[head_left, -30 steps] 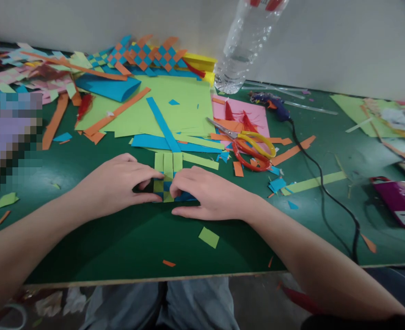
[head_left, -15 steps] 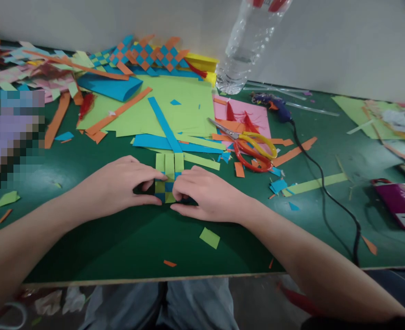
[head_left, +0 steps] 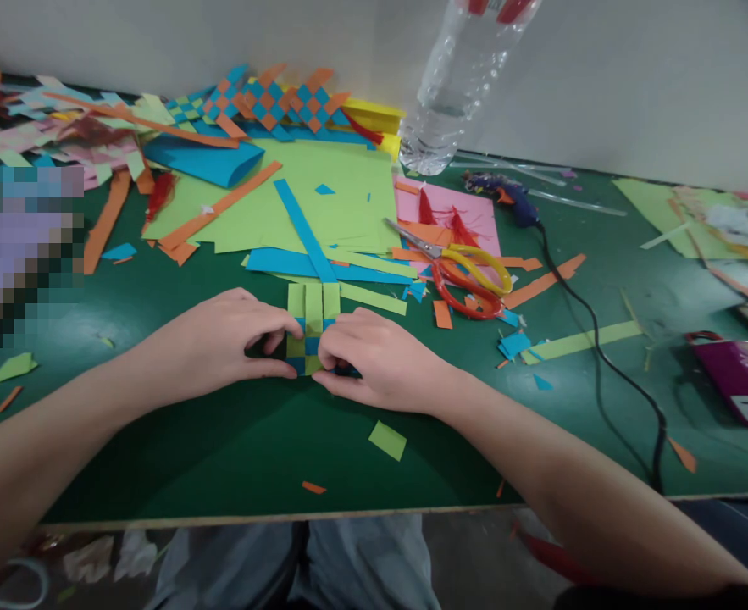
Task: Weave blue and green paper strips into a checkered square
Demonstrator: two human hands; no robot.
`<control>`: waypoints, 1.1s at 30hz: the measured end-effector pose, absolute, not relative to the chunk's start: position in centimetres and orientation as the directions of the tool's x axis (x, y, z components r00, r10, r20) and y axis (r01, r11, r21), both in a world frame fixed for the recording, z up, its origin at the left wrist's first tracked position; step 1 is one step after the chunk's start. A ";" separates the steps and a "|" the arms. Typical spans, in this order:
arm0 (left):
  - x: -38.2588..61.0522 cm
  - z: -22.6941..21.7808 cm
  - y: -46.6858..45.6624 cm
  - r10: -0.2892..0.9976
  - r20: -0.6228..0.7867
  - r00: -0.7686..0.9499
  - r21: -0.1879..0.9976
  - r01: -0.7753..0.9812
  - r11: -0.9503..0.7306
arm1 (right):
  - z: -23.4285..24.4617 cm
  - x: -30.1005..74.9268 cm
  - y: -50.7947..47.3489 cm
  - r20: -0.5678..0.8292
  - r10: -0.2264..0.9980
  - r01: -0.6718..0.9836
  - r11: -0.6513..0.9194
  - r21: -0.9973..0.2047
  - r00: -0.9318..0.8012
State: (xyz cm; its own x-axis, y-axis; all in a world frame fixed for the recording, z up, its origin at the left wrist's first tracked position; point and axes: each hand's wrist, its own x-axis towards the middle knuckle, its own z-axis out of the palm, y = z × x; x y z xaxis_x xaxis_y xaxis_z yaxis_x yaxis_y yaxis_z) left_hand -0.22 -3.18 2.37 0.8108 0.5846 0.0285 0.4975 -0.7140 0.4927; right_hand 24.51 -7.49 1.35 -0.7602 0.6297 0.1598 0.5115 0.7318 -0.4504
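A small woven mat of green and blue paper strips [head_left: 313,326] lies flat on the green table [head_left: 234,440], between both my hands. My left hand [head_left: 221,343] pinches its left edge with thumb and curled fingers. From the other side, my right hand [head_left: 383,360] presses on the mat's right edge with bent fingers, covering the blue strip ends. Three green strip ends stick out past my fingers toward the far side.
Scissors with orange and yellow handles [head_left: 462,267] lie right of the mat. A glue gun [head_left: 506,196] with a black cord [head_left: 602,356] and a water bottle [head_left: 456,85] stand farther back. Green sheets [head_left: 323,191], loose strips and finished weavings [head_left: 265,97] litter the back. A purple box [head_left: 739,377] sits right.
My right hand has slid a little left, closing its fingers tighter against the mat and hiding the blue strip ends. My left hand has hardly moved.
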 end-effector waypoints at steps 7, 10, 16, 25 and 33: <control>-0.2 2.4 -3.2 0.584 0.032 0.811 0.489 0.497 -0.717 | 1.3 24.4 -7.5 0.175 0.624 0.500 0.737 -0.455 -0.761; -0.2 2.5 -3.2 0.586 0.021 0.810 0.488 0.503 -0.713 | 1.4 24.5 -7.6 0.169 0.628 0.504 0.732 -0.458 -0.759; -0.4 2.2 -3.2 0.589 0.032 0.808 0.480 0.504 -0.718 | 1.3 24.6 -7.4 0.179 0.569 0.466 0.786 -0.408 -0.803; -0.4 2.2 -3.1 0.568 0.033 0.822 0.483 0.484 -0.730 | 0.9 24.9 -7.2 0.230 0.530 0.418 0.817 -0.397 -0.817; -1.2 1.7 -3.4 0.678 -0.035 0.734 0.448 0.618 -0.646 | 1.1 24.7 -7.3 0.211 0.582 0.441 0.765 -0.469 -0.785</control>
State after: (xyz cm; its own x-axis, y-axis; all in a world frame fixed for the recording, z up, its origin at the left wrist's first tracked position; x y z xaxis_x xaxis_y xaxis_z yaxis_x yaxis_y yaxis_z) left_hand -1.16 -3.40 1.69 0.7342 0.6781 -0.0346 0.6177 -0.6460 0.4485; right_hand 24.68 -7.29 1.12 -0.7853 0.5819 0.2112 0.4412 0.7654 -0.4685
